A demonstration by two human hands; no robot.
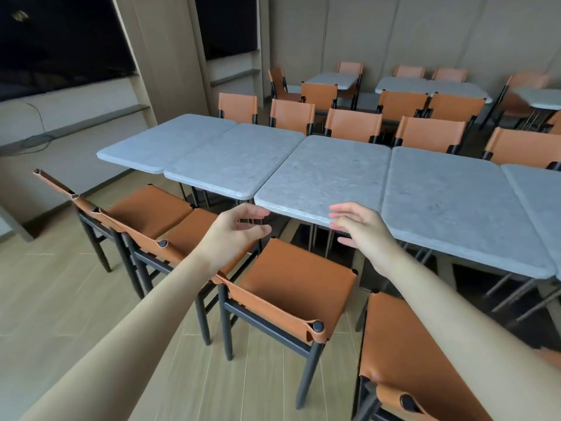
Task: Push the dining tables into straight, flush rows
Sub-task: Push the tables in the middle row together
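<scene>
A row of grey stone-topped dining tables runs across the middle. The third table from the left (328, 174) is straight ahead, its near edge sticking out past the second table (233, 159) beside it. The leftmost table (164, 141) sits further back, and a fourth table (449, 196) adjoins on the right. My left hand (236, 232) hovers open just below the third table's near left corner. My right hand (361, 226) is open with fingertips at that table's near edge; I cannot tell whether they touch it. Neither hand holds anything.
Orange leather chairs with black frames stand between me and the tables, the closest chair (291, 287) right under my arms and another chair (403, 360) at lower right. More chairs line the far side. Further tables (431, 86) stand at the back. Wood floor lies open at lower left.
</scene>
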